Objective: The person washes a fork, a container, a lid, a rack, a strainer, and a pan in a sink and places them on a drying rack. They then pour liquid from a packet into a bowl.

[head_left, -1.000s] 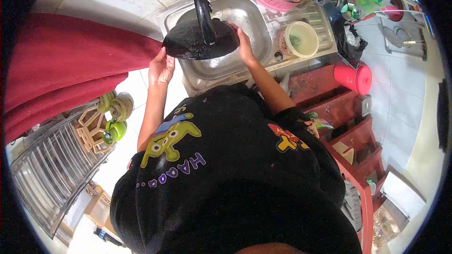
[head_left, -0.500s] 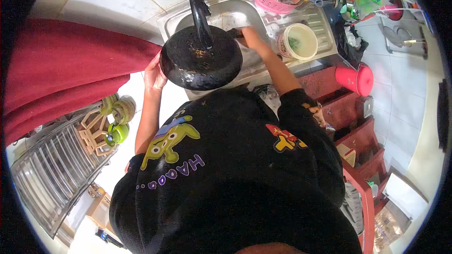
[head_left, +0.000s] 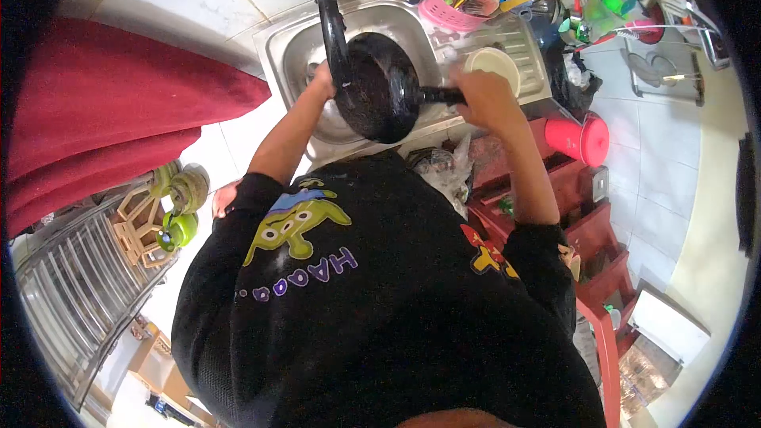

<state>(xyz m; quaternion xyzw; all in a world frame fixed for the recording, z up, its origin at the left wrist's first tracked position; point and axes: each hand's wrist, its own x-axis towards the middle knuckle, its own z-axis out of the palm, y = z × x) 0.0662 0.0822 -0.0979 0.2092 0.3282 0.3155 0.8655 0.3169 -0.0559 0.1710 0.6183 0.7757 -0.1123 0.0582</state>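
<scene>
A black frying pan [head_left: 372, 91] is held tilted, well off level, over the steel sink [head_left: 289, 51]. My right hand [head_left: 485, 99] is closed around its handle [head_left: 440, 96]. At the pan's opposite edge, my left hand [head_left: 323, 83] grips it, fingers partly hidden behind the pan and tap. The curved black tap [head_left: 329, 20] arches in front of the pan's left side. Just beyond my right hand stands a pale bucket [head_left: 507, 66], partly covered by that hand.
A pink basket of utensils [head_left: 446, 14] stands on the drainboard [head_left: 527, 47]. A red bucket [head_left: 577, 139] sits to the right, near red shelves [head_left: 547, 162]. A dark red curtain [head_left: 135, 95] hangs at left, above a metal dish rack [head_left: 75, 285].
The pan has swung from underside-up to a steep tilt and shifted slightly right. My right hand moved right and down with the handle; my left hand moved right and up along the pan.
</scene>
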